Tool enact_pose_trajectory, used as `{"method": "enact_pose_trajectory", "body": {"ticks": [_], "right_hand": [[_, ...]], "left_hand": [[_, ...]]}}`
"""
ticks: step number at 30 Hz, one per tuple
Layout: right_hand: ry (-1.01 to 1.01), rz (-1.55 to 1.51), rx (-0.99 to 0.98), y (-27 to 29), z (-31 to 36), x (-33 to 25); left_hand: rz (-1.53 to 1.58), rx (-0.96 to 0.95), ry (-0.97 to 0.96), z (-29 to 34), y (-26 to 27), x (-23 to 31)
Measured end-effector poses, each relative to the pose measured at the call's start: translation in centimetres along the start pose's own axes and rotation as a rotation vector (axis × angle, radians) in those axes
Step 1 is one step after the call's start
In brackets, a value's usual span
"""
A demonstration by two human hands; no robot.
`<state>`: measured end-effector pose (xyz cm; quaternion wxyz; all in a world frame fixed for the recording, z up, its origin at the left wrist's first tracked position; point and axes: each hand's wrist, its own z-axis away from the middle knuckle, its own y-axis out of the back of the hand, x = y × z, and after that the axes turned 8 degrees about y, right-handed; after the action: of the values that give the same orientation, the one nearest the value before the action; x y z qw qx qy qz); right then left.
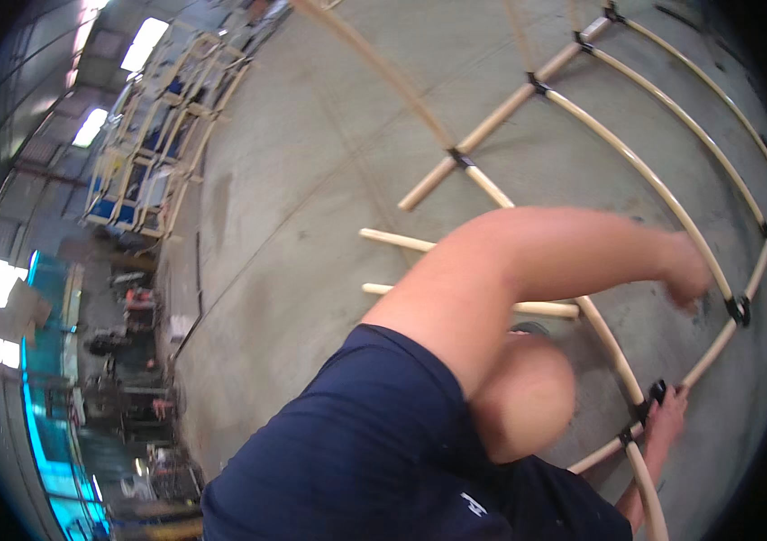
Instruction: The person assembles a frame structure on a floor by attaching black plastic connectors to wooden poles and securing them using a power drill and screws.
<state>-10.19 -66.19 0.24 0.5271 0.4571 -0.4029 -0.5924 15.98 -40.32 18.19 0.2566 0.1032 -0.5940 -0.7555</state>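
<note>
A frame of pale curved wooden rods (645,171), joined with black ties, lies on the bare concrete floor (311,180). The left hand (685,275) reaches across to a black tie (738,309) near the frame's outer edge; it is blurred, so I cannot tell how its fingers stand. The right hand (667,415) has its fingers clamped on a rod joint (645,406). Open floor spreads leftward toward stacked frames (163,117).

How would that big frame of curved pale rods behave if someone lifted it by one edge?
The frame would probably flex and sag: its rods are long, thin and already bent into arcs. It looks light for its spread, mostly open space. The black bindings seem to hold the crossings. The left hand and right hand are at two such joints.
</note>
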Motion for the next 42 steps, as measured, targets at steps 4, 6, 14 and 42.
{"method": "enact_pose_trajectory", "body": {"ticks": [4,6,14,42], "right_hand": [[0.091,-0.112,0.170,2.0,-1.5,-5.7],[0.113,-0.049,0.308,2.0,-2.1,-4.3],[-0.003,-0.316,0.462,0.1,-0.1,-2.8],[-0.481,-0.712,0.655,1.4,-0.5,6.5]], "left_hand": [[0.126,-0.127,-0.125,6.5,-16.3,1.4],[0.170,-0.353,0.015,7.4,-15.6,3.6],[0.428,0.120,0.031,6.2,-22.7,5.1],[0.622,0.157,0.206,11.0,-18.9,0.3]]}}
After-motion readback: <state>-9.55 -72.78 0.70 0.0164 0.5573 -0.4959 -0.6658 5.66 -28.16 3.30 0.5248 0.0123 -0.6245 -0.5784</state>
